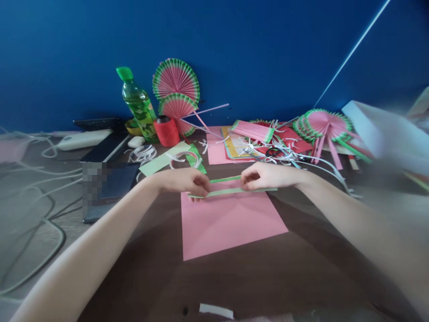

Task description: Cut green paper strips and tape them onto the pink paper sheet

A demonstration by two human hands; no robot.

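A pink sheet of paper lies on the dark table in front of me. Across its far end runs a pale green paper strip, with a brighter green strip just behind it. My left hand pinches the pale strip near its left end, some fingertips tucked beneath it. At the strip's right part, my right hand has its fingers closed on the edge. Whether the pale strip is stuck to the pink sheet I cannot tell.
Behind my hands are a tape roll, green paper, red thread spool and green bottle. Pleated paper fans lean on the blue wall; more fans lie right. White cables sprawl left. A white scrap lies near me.
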